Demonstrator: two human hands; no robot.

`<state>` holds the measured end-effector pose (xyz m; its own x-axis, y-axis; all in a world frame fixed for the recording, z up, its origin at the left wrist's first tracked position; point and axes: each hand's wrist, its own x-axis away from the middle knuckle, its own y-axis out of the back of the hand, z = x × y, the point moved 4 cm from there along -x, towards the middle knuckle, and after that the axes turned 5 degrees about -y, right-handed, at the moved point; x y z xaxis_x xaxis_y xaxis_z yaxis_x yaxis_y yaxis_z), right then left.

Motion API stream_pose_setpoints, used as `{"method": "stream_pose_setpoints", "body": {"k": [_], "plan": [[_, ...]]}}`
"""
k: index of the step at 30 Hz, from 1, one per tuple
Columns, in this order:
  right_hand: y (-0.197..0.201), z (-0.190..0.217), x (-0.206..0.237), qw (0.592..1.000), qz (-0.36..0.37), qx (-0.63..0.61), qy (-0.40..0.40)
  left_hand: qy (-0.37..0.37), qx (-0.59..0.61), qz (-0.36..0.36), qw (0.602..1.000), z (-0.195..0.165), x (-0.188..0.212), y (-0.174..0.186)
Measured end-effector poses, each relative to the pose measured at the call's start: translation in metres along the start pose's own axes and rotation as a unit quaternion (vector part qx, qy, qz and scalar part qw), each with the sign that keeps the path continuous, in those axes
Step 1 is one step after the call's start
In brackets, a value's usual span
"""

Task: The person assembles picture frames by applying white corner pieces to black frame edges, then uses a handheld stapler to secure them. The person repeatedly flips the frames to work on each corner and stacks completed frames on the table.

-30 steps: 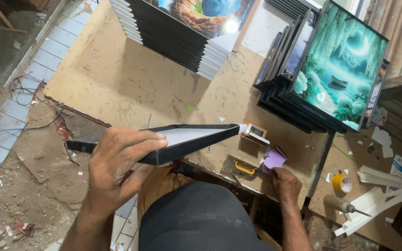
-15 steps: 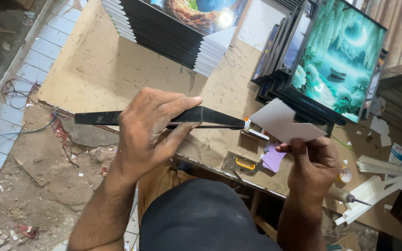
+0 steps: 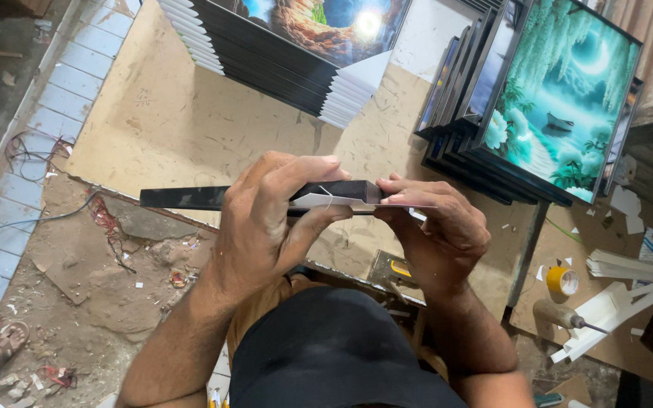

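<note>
My left hand (image 3: 266,219) grips a black picture frame (image 3: 183,198) held edge-on and level above the wooden table (image 3: 183,128). My right hand (image 3: 436,227) meets it at the frame's right corner and pinches a white cardboard corner piece (image 3: 326,201) that sits on that corner. The fingers of both hands touch around the corner. The frame's face is hidden from me.
A slanted stack of black-framed pictures with white corner guards (image 3: 289,45) lies at the table's back. More framed landscape pictures (image 3: 561,98) stand at the right. A yellow tape roll (image 3: 562,279), a screwdriver (image 3: 568,316) and white strips (image 3: 629,298) lie lower right. Tiled floor and rubble at left.
My right hand rose from the table with a white corner piece and brought it to the frame's right corner. The frame turned flatter and edge-on in my left hand.
</note>
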<state>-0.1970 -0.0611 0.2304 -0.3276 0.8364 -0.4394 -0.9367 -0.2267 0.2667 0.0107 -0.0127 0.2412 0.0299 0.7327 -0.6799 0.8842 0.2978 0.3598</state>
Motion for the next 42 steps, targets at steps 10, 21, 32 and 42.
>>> {"method": "stream_pose_setpoints", "body": {"k": [10, 21, 32, 42], "plan": [[0.0, -0.002, -0.009, 0.999, 0.022, -0.012, -0.025, -0.002, -0.038, 0.013, 0.999, 0.007, -0.004, -0.001], [0.007, -0.005, -0.004, 0.997, 0.047, -0.029, -0.063, -0.012, -0.002, 0.017, 1.0, 0.001, -0.002, -0.001], [0.019, -0.01, 0.012, 0.968, 0.184, -0.132, -0.11, -0.02, 0.037, 0.095, 0.995, -0.032, 0.008, -0.012], [-0.002, -0.039, 0.038, 0.838, 0.339, -0.339, -0.26, -0.001, 0.005, 0.186, 0.983, -0.06, 0.019, -0.031]]}}
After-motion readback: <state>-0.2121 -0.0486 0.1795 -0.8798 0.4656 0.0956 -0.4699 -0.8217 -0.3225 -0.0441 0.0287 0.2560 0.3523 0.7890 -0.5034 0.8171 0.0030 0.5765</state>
